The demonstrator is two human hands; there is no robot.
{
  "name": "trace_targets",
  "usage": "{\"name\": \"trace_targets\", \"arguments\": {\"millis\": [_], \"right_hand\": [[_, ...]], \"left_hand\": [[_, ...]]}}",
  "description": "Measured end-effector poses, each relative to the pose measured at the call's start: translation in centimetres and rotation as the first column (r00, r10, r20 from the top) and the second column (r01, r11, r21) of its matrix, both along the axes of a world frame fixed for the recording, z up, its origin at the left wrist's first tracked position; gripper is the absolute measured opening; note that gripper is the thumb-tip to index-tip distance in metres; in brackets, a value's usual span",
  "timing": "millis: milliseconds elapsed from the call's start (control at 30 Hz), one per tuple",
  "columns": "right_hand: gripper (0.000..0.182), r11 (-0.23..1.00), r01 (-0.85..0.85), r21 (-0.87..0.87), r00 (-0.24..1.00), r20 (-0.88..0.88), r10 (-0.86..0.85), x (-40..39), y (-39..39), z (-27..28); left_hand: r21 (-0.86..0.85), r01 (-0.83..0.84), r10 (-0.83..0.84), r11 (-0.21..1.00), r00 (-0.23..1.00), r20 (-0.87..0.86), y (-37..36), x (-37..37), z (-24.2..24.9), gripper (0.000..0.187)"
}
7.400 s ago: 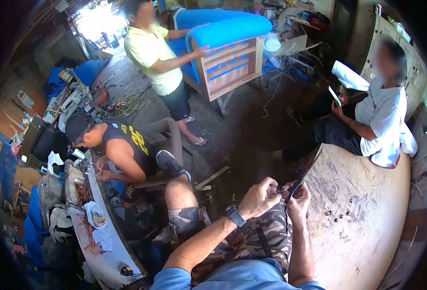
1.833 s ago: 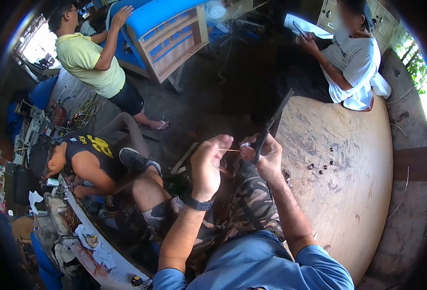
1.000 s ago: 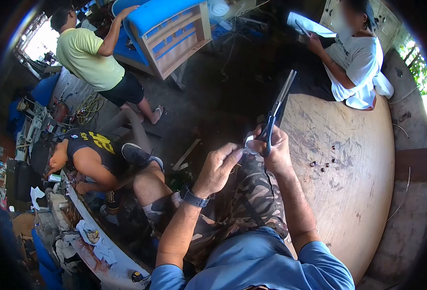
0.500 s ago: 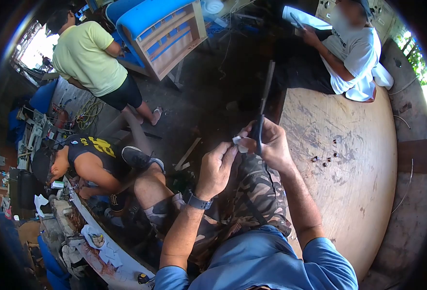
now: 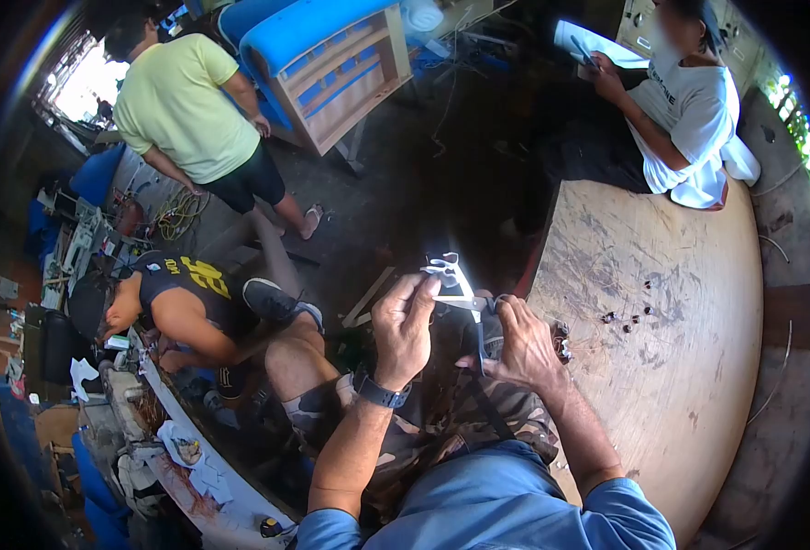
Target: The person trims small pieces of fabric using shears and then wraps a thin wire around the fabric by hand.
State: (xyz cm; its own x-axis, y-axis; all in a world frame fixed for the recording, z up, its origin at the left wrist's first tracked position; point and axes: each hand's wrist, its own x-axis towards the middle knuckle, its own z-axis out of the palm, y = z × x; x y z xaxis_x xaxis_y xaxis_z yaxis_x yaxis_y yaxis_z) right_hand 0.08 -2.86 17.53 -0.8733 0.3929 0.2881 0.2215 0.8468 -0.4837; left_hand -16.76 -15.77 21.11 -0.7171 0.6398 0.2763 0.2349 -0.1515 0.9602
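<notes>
My left hand (image 5: 405, 325), with a dark watch on its wrist, pinches a small crumpled white piece (image 5: 441, 266) between thumb and fingers. My right hand (image 5: 526, 346) grips the dark handles of a pair of scissors (image 5: 479, 312). The scissors' shiny blades are spread apart, pointing left and up, right beside the white piece and the fingertips of my left hand. Glare hides whether the blades touch the piece. Both hands are above my camouflage-clad lap.
On my right is a wooden table (image 5: 671, 385) bearing several small dark items (image 5: 627, 323). A person in white (image 5: 689, 110) sits at its far end. A person in yellow (image 5: 189, 110) stands near a blue-padded frame (image 5: 331, 82). Another person (image 5: 185, 293) bends down at left.
The scissors have swung from upright to pointing left, and their blades are now spread. My right hand has moved lower. The view has shifted slightly.
</notes>
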Motion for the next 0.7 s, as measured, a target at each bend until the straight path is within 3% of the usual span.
{"name": "trace_targets", "arguments": {"millis": [367,467,567,700], "right_hand": [[0.108,0.986,-0.047,0.158,0.998,0.045,0.04,-0.8,1.5,2.2],[0.104,0.983,-0.071,0.167,0.993,0.109,0.053,-0.8,1.9,2.9],[0.095,0.983,-0.094,0.16,0.992,0.094,0.079,-0.5,2.6,2.3],[0.075,0.974,-0.137,0.181,0.99,0.038,0.132,0.9,3.8,1.4]], "left_hand": [[-0.113,0.082,-0.104,0.99,0.973,-0.205,-0.5,0.2,0.4,0.019],[-0.12,0.072,-0.097,0.99,0.971,-0.221,-0.6,0.3,0.7,0.019],[-0.101,0.065,-0.086,0.993,0.972,-0.218,-0.5,0.3,0.3,0.018],[-0.197,0.072,-0.116,0.978,0.967,-0.226,-0.8,0.4,0.8,0.017]]}}
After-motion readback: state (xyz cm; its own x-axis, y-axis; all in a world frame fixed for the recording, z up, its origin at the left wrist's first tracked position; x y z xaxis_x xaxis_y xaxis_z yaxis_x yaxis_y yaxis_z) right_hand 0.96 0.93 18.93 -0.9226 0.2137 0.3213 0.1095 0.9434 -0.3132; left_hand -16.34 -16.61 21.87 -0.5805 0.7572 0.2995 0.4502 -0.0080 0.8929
